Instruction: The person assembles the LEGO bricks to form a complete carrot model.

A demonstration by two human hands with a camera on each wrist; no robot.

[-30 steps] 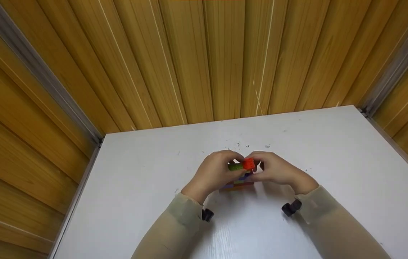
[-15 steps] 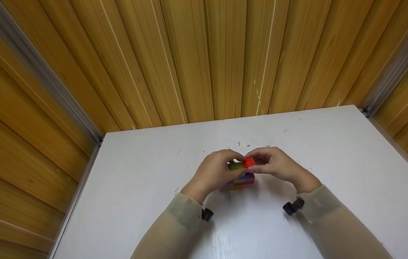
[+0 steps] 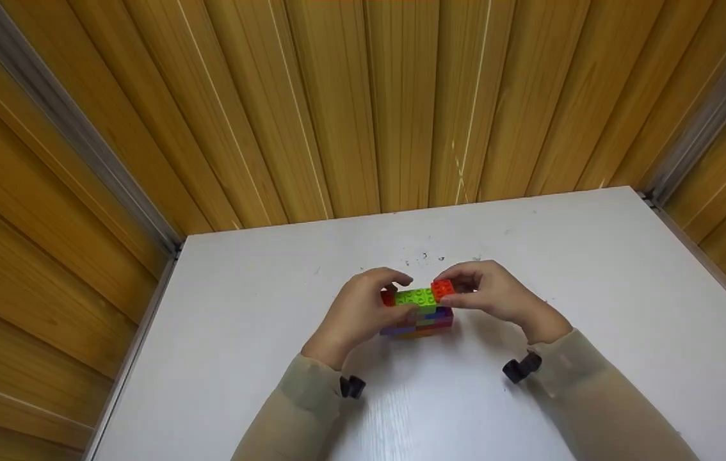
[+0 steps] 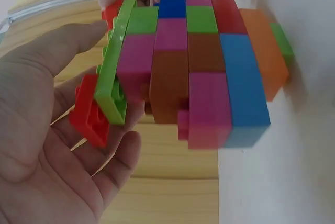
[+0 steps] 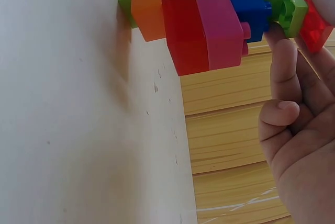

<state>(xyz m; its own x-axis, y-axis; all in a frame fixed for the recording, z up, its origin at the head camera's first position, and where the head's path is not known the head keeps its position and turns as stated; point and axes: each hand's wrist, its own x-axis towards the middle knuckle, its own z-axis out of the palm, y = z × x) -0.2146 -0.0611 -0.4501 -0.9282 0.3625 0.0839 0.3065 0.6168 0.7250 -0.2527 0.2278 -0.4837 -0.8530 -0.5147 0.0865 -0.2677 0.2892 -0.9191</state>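
Note:
A stack of coloured toy building bricks (image 4: 204, 69) stands on the table, with blue, orange, pink, brown, red and green layers. Across its top lies a long lime-green brick (image 3: 417, 297). My right hand (image 3: 500, 301) pinches a red brick (image 3: 442, 289) at the green brick's right end, between thumb and index finger. Round the stack's left end, my left hand (image 3: 358, 310) has thumb and index finger spread, the index tip apart from the green brick. Another red brick (image 4: 90, 111) sits at the green brick's left end, among the left fingers; whether they touch it is unclear.
The white table (image 3: 260, 320) surrounds the stack and has small dark marks behind it. Wood-patterned panels (image 3: 401, 109) rise along the back and sides. A small black device (image 3: 522, 367) is on each wrist.
My left hand has slid left off the right-hand red brick, uncovering the green brick's studs. The right hand lifted slightly, its thumb moving up onto the red brick.

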